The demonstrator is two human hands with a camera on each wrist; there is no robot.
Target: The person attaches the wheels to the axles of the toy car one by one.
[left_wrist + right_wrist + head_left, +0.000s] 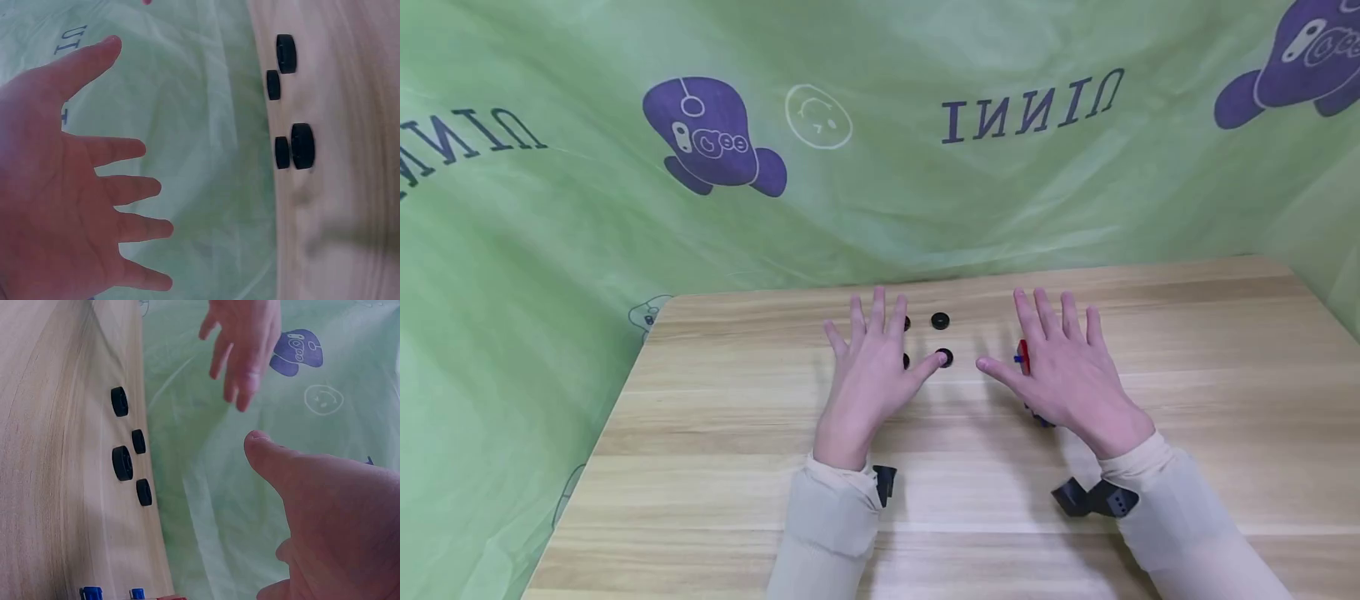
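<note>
My left hand [867,375] is held above the table with its fingers spread and straight, and nothing is in it. Several small black toy wheels lie by it: a far wheel [940,321] stays in plain sight, while a nearer wheel [947,358] is partly covered by my thumb in the head view. Two more are mostly hidden behind this hand, but all show in the left wrist view, such as one wheel [303,146]. My right hand [1071,375], also spread and holding nothing, hovers over red and blue toy parts [1025,357] that it largely hides.
The wooden table [700,467] ends at a green printed curtain [880,208] behind it and on the left. Blue pieces [92,593] show at the bottom of the right wrist view. A dark wrist device [1097,498] is strapped at my right sleeve.
</note>
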